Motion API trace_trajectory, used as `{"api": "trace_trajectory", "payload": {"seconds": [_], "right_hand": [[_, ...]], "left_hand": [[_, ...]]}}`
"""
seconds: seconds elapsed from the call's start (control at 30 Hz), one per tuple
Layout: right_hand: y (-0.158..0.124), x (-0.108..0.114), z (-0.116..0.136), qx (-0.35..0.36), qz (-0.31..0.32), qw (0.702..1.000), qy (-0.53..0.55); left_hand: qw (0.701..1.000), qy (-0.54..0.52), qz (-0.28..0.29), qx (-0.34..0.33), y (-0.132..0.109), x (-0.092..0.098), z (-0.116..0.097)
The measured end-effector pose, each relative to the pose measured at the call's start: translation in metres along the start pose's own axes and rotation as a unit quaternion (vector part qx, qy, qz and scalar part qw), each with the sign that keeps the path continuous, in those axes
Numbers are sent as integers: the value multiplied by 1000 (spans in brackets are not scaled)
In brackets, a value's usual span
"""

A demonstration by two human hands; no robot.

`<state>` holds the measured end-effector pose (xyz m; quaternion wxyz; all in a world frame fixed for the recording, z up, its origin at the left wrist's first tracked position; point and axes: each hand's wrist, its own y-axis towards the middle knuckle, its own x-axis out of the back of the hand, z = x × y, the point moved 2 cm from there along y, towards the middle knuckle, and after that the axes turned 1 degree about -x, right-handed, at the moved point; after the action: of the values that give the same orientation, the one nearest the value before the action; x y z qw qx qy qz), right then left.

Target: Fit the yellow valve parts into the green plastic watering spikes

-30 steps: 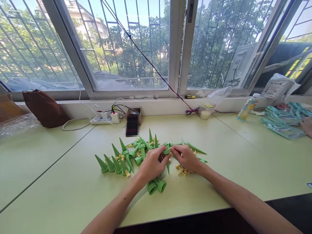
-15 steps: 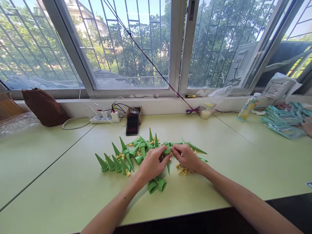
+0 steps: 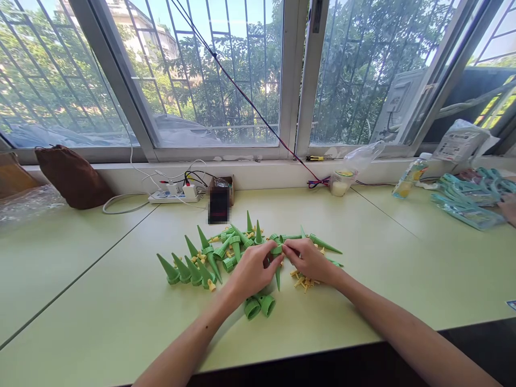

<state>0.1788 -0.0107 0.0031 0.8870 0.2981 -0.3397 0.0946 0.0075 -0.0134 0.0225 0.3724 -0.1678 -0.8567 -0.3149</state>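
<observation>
Closed around the cap end of a green plastic watering spike (image 3: 278,277) is my left hand (image 3: 255,269); the spike's tip points down. My right hand (image 3: 308,260) is pinched against the side of that cap, and the fingers hide what they hold. Left of my hands lie several more green spikes (image 3: 195,274), some standing on their caps, with small yellow plastic valves (image 3: 200,258) among them. Below my right hand is a small pile of yellow valves (image 3: 305,280). Two green caps (image 3: 252,308) lie near my left wrist, open ends toward me.
Along the window sill stand a brown pouch (image 3: 72,177), a power strip (image 3: 173,197) with cables, a small box with a dark pixelated panel (image 3: 219,207), a plastic cup (image 3: 339,184) and a bottle (image 3: 411,176). Teal packaged items (image 3: 467,201) lie at right, beside part of another person's hand (image 3: 508,208).
</observation>
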Motion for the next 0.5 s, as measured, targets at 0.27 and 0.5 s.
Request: {"api": "trace_trajectory", "payload": {"seconds": [0.27,0.5], "right_hand": [[-1,-5,-7,5,63,997,-36],[-2,-5,-5,16,93,994,-51]], "left_hand": [[999,22,45,-6,-1,0,-1],[996,58,61,-30,-4,-1,-5]]}}
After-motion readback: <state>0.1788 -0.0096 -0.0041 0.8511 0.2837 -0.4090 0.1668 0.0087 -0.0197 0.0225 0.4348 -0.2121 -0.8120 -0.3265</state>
